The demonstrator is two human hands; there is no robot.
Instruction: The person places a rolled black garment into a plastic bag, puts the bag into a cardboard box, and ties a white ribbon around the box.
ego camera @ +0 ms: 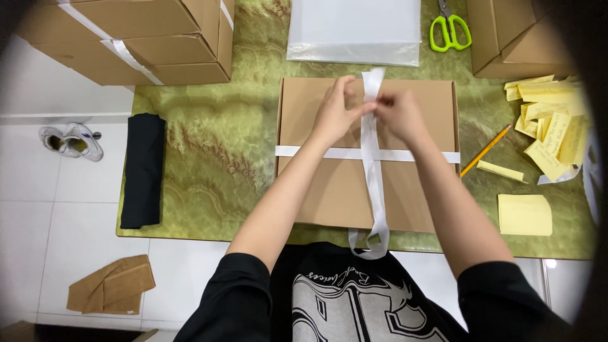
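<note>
Item: flat brown cardboard box, lying near the front edge of a green marbled tabletop, directly before the person.

Binding: white ribbon crossed over the lid, one band running side to side, the other front to back, with loose tails hanging off the near edge.

Step in hand, as judged: tying off the ribbon near the far edge of the lid, where both hands meet on the upright end. The next move would call for steady tension on both strands so the cross stays centred while the knot is drawn down.

Left hand: forearm extended forward over the box, fingers pinched together on the ribbon.

Right hand: forearm likewise extended, fingers closed on the same strand, touching the left hand.

Surroundings: green-handled scissors, clear plastic bag, folded black cloth, yellow paper slips, pencil, yellow notepad, taped cartons.
</note>
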